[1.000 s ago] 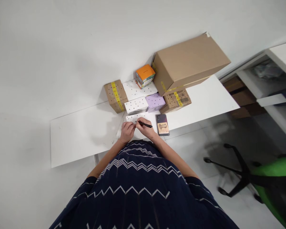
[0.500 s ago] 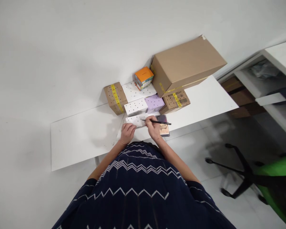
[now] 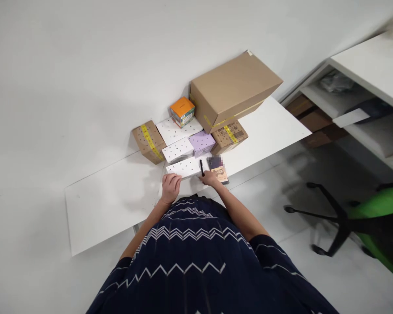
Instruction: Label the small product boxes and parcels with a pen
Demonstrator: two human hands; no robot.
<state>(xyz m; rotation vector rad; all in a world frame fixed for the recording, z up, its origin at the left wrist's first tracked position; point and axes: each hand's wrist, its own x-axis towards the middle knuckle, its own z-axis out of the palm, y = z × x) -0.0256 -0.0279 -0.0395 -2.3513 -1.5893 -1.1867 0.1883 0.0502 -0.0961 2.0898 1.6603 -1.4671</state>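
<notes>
Close to my body lies a long white box (image 3: 184,168) marked with small dark dots and rings. My left hand (image 3: 171,186) grips its near left corner, the fingers bent over the edge. At the box's right end my right hand (image 3: 209,178) is closed on the lower end of a black pen (image 3: 201,167), which points away from me. Just right of the pen lies a dark case or booklet with a picture card (image 3: 219,173), partly behind my right wrist. A second dotted white box (image 3: 178,150) and a purple dotted box (image 3: 201,143) stand behind.
Farther back are a taped brown box (image 3: 149,140), a flat dotted white box (image 3: 165,131) bearing an orange box (image 3: 182,109), another taped brown box (image 3: 231,135) and a large carton (image 3: 236,87). They stand on a white table (image 3: 111,200) against the wall. Shelves (image 3: 353,87) and a green chair (image 3: 380,218) are at right.
My right hand has drawn back from the white box's top and turned the pen from a writing hold to point away from me. My left hand stays at the box. The view has shifted.
</notes>
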